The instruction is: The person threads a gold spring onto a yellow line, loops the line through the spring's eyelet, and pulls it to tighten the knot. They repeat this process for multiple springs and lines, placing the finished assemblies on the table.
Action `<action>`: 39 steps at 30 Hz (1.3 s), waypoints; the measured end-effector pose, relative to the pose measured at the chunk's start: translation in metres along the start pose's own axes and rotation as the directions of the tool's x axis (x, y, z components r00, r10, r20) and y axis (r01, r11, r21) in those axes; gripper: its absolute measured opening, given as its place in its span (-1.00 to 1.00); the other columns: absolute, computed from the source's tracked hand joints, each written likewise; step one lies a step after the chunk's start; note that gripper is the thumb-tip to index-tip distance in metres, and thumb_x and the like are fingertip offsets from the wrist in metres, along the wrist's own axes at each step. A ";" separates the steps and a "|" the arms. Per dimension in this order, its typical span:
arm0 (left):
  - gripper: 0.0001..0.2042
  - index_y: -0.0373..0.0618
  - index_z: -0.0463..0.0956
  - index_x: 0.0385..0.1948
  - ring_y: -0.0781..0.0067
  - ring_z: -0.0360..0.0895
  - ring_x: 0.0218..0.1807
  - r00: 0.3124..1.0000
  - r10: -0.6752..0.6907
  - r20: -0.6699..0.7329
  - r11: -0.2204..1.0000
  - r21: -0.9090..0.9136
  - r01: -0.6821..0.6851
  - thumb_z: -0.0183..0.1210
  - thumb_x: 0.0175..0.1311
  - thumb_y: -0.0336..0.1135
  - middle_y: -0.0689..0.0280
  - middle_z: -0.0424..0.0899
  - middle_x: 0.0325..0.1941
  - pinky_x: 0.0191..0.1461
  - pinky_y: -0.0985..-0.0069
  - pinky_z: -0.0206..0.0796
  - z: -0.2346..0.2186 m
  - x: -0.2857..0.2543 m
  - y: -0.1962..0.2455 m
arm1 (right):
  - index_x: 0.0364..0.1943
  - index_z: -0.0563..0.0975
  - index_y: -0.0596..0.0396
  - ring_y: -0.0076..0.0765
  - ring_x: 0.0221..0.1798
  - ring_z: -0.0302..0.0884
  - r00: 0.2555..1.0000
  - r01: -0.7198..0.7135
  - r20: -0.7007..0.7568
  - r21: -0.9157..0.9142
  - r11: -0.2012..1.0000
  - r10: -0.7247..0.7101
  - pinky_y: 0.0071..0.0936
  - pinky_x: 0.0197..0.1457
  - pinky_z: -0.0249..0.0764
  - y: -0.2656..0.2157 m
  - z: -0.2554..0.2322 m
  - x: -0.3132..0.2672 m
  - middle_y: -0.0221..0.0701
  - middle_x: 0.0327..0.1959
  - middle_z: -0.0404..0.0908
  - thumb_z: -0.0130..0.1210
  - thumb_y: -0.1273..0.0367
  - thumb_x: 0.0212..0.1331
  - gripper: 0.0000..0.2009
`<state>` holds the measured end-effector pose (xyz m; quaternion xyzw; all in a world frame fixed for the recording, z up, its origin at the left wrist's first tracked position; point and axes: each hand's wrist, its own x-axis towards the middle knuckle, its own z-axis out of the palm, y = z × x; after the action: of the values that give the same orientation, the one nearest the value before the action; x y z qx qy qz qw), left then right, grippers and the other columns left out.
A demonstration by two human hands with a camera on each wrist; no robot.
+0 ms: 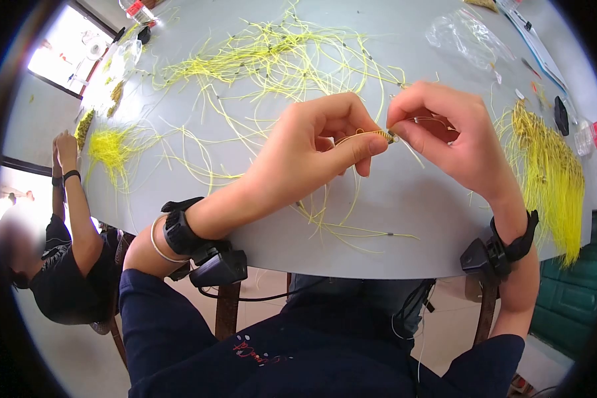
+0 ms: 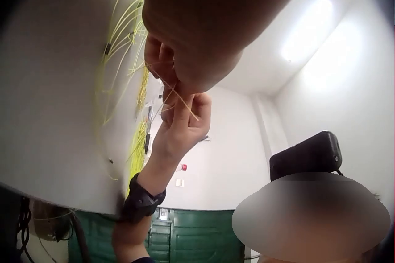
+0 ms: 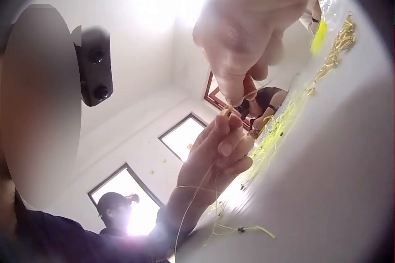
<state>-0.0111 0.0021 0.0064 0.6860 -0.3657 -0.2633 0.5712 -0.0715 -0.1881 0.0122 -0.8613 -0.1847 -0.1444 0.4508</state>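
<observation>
My left hand (image 1: pixel 305 142) pinches a small gold wire coil (image 1: pixel 371 133) between thumb and forefinger, above the near part of the table. A dark bit shows at the coil's right end, just past the thumb tip. Close beside it my right hand (image 1: pixel 454 132) pinches a thin pale line (image 1: pixel 414 154) with thumb and forefinger, its other fingers curled. Both sets of fingertips nearly meet at the coil's end. In the right wrist view the coil's tip (image 3: pixel 228 113) sticks up from the left fingers, right under the right fingertips.
Loose yellow lines (image 1: pixel 265 56) with small dark beads spread over the grey table (image 1: pixel 431 219). At the right lies a bundle of yellow lines with gold coils (image 1: pixel 550 159). A clear plastic bag (image 1: pixel 467 36) lies at the back. Another person (image 1: pixel 66 252) sits at the left.
</observation>
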 end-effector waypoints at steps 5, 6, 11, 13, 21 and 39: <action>-0.88 -0.20 0.40 -0.42 0.73 0.45 -0.50 0.999 -0.028 0.034 0.999 -0.027 0.029 0.11 0.19 -0.37 0.40 0.50 -0.49 -0.53 0.81 0.15 0.001 -0.001 0.002 | -0.38 0.48 0.18 -0.66 -0.35 0.40 0.998 -0.018 0.053 0.007 1.000 0.017 -0.72 -0.27 0.35 0.002 -0.004 0.002 -0.49 -0.44 0.48 0.01 0.60 0.05 -0.92; -0.87 -0.21 0.40 -0.42 0.73 0.45 -0.52 0.997 -0.028 0.073 0.999 -0.038 0.031 0.12 0.17 -0.37 0.38 0.51 -0.47 -0.52 0.81 0.16 0.001 -0.001 0.003 | -0.37 0.48 0.18 -0.65 -0.33 0.39 0.999 -0.041 0.016 0.053 0.998 0.040 -0.71 -0.25 0.34 0.008 -0.004 0.004 -0.50 -0.44 0.48 0.03 0.56 0.06 -0.94; -0.86 -0.18 0.52 -0.47 0.48 0.44 -0.19 0.927 0.296 0.229 0.955 -0.102 -0.280 0.25 0.04 -0.33 0.24 0.52 -0.39 -0.37 0.69 0.23 0.002 -0.003 0.004 | -0.42 0.52 0.12 -0.66 -0.47 0.41 0.979 -0.179 -0.060 0.202 0.963 0.195 -0.70 -0.41 0.28 0.031 0.002 0.003 -0.50 -0.55 0.51 0.09 0.43 0.03 -0.93; -0.87 -0.07 0.61 -0.53 0.25 0.24 0.08 0.786 0.563 0.256 0.825 -0.106 -0.556 0.31 -0.07 -0.26 0.16 0.54 -0.32 -0.13 0.46 0.23 0.003 -0.001 0.007 | -0.42 0.51 0.13 -0.67 -0.49 0.39 0.961 -0.273 0.036 0.247 0.930 0.273 -0.70 -0.44 0.26 0.031 0.001 0.001 -0.49 -0.55 0.51 0.11 0.41 0.01 -0.90; -0.81 -0.14 0.57 -0.45 0.31 0.43 -0.19 0.834 0.453 0.314 0.866 -0.376 -0.329 0.32 -0.08 -0.30 0.20 0.63 -0.33 -0.07 0.41 0.20 0.004 -0.006 -0.003 | -0.41 0.51 0.13 -0.67 -0.48 0.33 0.971 -0.162 -0.192 -0.097 0.982 0.141 -0.68 -0.41 0.23 0.021 0.003 0.005 -0.49 -0.51 0.51 0.11 0.37 0.02 -0.88; -0.82 -0.22 0.56 -0.27 0.62 0.45 -0.24 0.948 0.232 -0.218 0.963 0.187 -0.193 0.20 0.08 -0.41 0.30 0.61 -0.28 -0.13 0.67 0.26 -0.004 0.001 -0.006 | -0.42 0.45 0.12 -0.73 -0.39 0.32 0.975 -0.198 -0.048 0.254 0.947 0.216 -0.75 -0.35 0.21 -0.009 0.008 -0.003 -0.58 -0.49 0.41 0.05 0.42 0.07 -0.93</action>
<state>-0.0065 0.0042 0.0013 0.7134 -0.3870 -0.0853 0.5779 -0.0772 -0.1771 0.0133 -0.8069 -0.0927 -0.1044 0.5739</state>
